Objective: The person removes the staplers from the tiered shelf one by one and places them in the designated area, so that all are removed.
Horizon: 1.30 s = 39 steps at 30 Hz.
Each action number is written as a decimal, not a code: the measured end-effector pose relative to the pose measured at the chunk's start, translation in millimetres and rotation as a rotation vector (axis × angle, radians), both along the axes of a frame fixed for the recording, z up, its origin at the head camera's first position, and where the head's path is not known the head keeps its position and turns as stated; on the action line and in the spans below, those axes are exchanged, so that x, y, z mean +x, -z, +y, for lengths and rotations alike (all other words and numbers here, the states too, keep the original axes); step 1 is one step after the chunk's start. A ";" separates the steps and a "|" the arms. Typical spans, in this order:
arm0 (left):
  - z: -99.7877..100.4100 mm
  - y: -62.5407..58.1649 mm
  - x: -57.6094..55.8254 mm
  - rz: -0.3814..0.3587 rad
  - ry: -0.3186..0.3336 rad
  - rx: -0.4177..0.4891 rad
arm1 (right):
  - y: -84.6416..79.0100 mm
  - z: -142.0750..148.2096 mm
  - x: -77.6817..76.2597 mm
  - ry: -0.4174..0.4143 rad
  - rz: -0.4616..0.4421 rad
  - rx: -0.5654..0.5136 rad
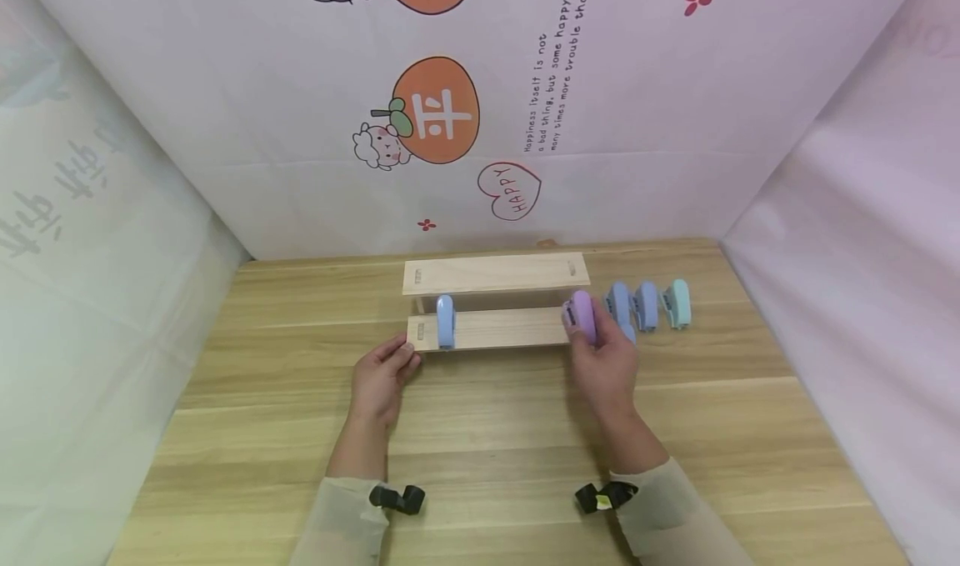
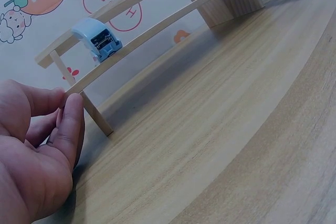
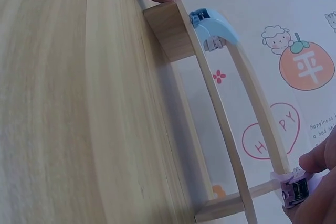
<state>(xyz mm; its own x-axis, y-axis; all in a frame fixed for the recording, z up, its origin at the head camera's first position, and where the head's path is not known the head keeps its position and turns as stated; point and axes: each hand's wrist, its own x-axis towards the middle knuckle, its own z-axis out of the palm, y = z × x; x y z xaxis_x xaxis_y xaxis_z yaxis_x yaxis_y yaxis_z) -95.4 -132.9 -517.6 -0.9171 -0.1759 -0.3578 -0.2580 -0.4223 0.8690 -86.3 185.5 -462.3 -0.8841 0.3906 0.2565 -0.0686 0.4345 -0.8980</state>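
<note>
A pale wooden rack (image 1: 510,327) with two long boards stands on the table. My left hand (image 1: 381,378) pinches the left front corner of its front board. A light blue stapler (image 1: 446,323) sits on that board near the left end; the left wrist view shows its metal front (image 2: 105,43). In my right hand (image 1: 609,366) I grip a purple stapler (image 1: 581,316) at the rack's right end, by the board's end in the right wrist view. Whether the purple stapler touches the wood, I cannot tell.
To the right of the rack stand two blue staplers, one nearer (image 1: 618,302) and one farther right (image 1: 646,305), then a mint green stapler (image 1: 678,303). Another blue piece (image 1: 628,333) is partly hidden by my right hand. A printed white cloth (image 1: 637,199) hangs behind the table.
</note>
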 end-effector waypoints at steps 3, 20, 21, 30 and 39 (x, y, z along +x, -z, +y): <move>-0.1 0.7 -0.4 -0.001 -0.004 -0.004 | -0.2 2.2 0.2 -0.003 -0.016 -0.012; -0.8 -0.4 -1.8 0.002 -0.007 0.015 | -4.0 15.9 0.0 0.016 -0.030 -0.021; -0.8 -0.4 -1.9 0.002 -0.009 0.016 | -4.2 16.2 0.2 0.017 -0.035 -0.022; 0.1 -0.1 -2.1 0.006 -0.003 0.011 | -3.7 22.1 3.2 0.041 -0.056 -0.009; -0.6 -2.7 -0.6 0.002 0.006 0.008 | -0.5 30.7 5.1 0.064 -0.024 0.015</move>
<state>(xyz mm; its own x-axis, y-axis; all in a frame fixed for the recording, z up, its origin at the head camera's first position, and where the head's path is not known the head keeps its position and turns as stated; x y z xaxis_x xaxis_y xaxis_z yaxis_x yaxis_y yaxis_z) -96.1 -133.4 -514.9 -0.9188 -0.1677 -0.3572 -0.2586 -0.4279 0.8660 -81.2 216.2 -461.8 -0.8635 0.4426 0.2417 -0.0185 0.4511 -0.8923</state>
